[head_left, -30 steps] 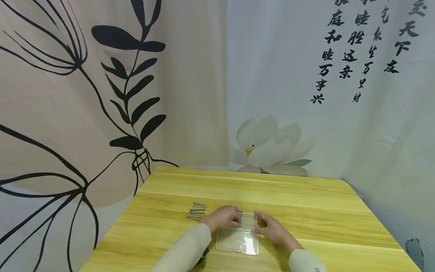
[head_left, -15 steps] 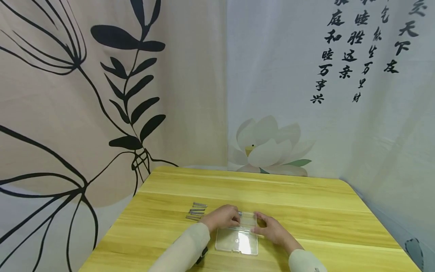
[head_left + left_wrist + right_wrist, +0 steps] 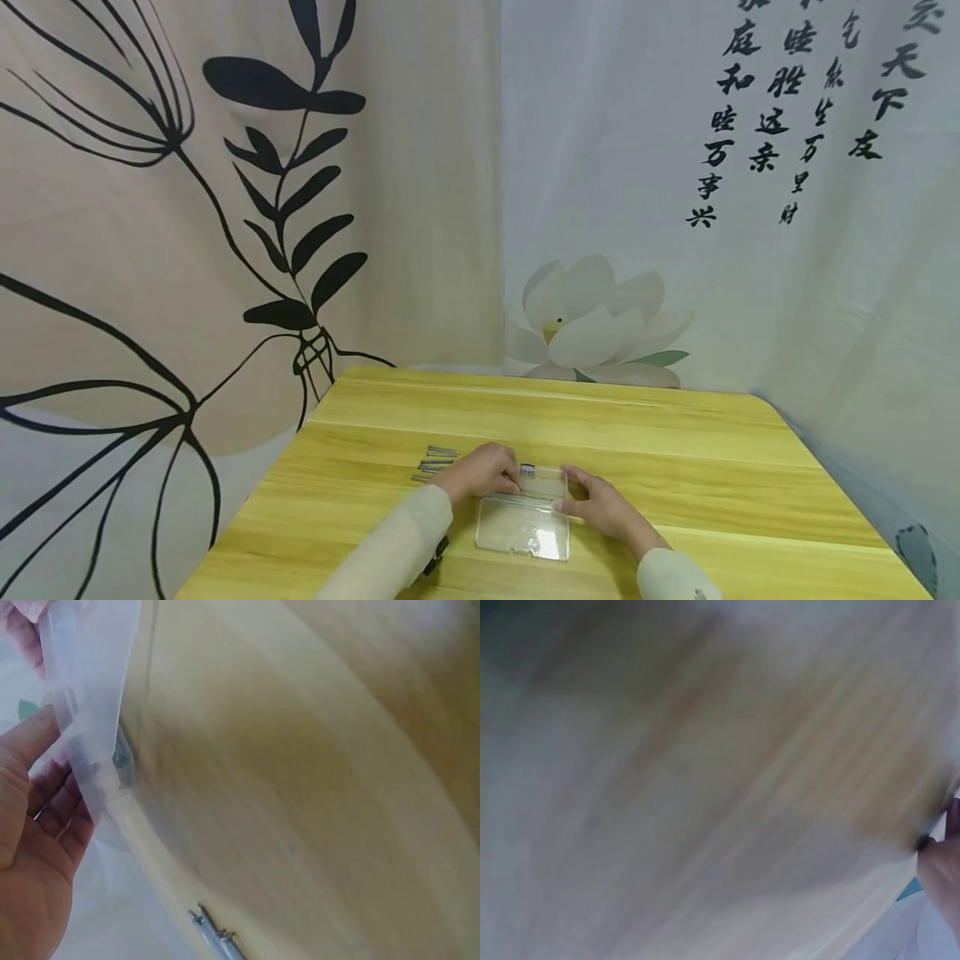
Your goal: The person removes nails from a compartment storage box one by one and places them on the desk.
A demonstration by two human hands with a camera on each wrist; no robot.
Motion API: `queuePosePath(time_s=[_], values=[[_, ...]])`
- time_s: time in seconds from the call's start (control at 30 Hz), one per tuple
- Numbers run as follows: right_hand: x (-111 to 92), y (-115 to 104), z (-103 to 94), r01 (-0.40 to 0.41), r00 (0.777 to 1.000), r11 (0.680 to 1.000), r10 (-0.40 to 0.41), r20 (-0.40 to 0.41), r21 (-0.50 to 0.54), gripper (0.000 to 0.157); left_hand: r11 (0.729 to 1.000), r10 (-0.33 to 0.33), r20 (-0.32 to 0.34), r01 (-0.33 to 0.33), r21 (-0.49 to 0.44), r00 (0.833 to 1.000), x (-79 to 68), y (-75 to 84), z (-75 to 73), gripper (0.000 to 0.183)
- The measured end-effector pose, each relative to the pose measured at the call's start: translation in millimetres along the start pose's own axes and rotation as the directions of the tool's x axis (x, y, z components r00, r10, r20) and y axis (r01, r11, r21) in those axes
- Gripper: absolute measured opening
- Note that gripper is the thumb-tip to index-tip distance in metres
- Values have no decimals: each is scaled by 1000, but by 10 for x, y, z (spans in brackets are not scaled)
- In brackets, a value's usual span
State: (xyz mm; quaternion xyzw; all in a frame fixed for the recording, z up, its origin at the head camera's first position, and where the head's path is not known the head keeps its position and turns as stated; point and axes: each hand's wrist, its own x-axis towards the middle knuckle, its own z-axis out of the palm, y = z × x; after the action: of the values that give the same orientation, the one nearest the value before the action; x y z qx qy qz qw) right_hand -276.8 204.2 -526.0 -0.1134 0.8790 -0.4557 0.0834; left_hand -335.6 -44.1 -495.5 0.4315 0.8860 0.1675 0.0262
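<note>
A clear plastic box [image 3: 543, 482] lies on the table with its hinged lid [image 3: 517, 527] laid back toward me. Small silver metal pieces [image 3: 527, 470], slim like screws or nails, show in its far part. My right hand [image 3: 603, 507] grips the box's right side, thumb at the near corner and fingers at the far one. At the box's left edge is my left hand [image 3: 483, 471], its fingers bent. In the left wrist view the thumb and fingers of my left hand [image 3: 37, 840] stand apart beside the clear wall, with nothing visible between them.
Several thin silver rods [image 3: 438, 454] lie on the wooden table [image 3: 637, 433] just left of my left hand, partly hidden by it. A dark object [image 3: 435, 557] shows beside the left sleeve. A printed curtain [image 3: 427, 208] hangs behind the table's far edge.
My left hand has drawn back leftward and slightly up from inside the box, uncovering the silver pieces there. My right hand and the box have stayed put.
</note>
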Motion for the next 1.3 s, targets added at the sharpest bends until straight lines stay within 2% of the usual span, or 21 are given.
queuePosePath(time_s=[0.37,0.6,1.0,1.17,1.3], values=[[-6,27,14,-8,1000,1000,8,-4,10,76,993,9,66,-17,117,998,-26,25,-28,5],[-5,12,2,-1,1000,1000,2,-5,23,76,995,-17,72,9,103,997,-18,49,-38,6],[-5,17,4,-14,1000,1000,14,-2,23,76,995,-3,73,-4,104,997,3,5,-14,5],[-6,10,1,-13,1000,1000,14,-10,26,75,992,16,86,-27,126,996,13,-12,-24,10],[-5,16,4,-9,1000,1000,9,-18,22,75,991,1,99,-15,134,995,7,8,-40,14]])
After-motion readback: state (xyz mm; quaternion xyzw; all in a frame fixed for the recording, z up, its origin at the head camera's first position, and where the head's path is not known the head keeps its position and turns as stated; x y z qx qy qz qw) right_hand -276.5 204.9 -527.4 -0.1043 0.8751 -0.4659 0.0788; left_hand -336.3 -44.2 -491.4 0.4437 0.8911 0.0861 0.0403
